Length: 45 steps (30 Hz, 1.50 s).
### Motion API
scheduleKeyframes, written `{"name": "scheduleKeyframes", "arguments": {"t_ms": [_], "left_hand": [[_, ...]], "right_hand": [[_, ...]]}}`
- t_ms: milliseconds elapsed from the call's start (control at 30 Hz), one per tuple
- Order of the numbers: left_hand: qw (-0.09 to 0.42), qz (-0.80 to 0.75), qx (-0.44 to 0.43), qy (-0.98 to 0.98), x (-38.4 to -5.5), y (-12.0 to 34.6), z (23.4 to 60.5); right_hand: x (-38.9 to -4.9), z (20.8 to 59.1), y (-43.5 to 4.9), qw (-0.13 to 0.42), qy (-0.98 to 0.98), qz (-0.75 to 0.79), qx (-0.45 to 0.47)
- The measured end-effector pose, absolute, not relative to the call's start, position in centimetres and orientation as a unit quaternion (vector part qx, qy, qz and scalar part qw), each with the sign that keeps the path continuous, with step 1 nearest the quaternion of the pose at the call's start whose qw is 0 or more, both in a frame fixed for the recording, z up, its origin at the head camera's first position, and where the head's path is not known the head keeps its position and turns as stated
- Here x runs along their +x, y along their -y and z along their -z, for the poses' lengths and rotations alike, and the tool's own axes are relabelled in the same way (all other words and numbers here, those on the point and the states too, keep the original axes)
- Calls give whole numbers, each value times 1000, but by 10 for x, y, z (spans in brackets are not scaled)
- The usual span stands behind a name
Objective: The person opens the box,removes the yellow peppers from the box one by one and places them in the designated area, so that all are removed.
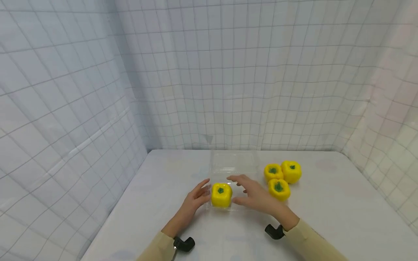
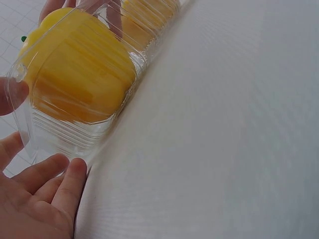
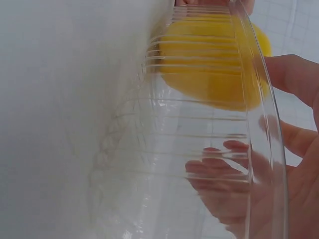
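Note:
A yellow bell pepper with a green stem sits upright in the left part of a clear plastic clamshell container. At the container's left wall is my left hand; its fingers are slightly bent, and in the left wrist view its fingertips are close to or touching the plastic. My right hand reaches over the container's right part, fingers spread and bent, nothing in its grasp. Through the clear wall, the right wrist view shows the pepper near the right thumb and fingers; contact is unclear.
Three more yellow bell peppers, one at the front, one at the left and one at the back, cluster right of the container. Its clear lid lies folded back. Gridded white cloth hangs around the white table.

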<state>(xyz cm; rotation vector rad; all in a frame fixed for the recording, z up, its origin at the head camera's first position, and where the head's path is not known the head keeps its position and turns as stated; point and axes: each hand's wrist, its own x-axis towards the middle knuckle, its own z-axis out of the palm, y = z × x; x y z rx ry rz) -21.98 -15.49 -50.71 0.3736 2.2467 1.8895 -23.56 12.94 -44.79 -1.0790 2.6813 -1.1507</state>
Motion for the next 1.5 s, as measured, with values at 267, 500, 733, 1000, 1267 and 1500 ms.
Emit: {"name": "scheduleKeyframes", "arguments": {"t_ms": [267,500,733,1000,1267,1500], "left_hand": [[82,-629,131,-762,-219,156,506],[89,-634,134,-757,-218,156,507],[91,-634,139,-755,-218,156,507],[87,-631,139,-759,-217,156,504],[88,-633,132,-758,-219,156,507],[85,-642,129,-751,-221,156,509]], "right_hand": [[-235,452,-120,-2,-856,378,-353],[-231,455,-115,11,-849,388,-360],[-226,457,-108,5,-851,391,-351],[-222,458,-103,-13,-866,378,-328],[-220,462,-98,-38,-879,361,-310],[-222,463,-97,-38,-878,371,-300]]}}
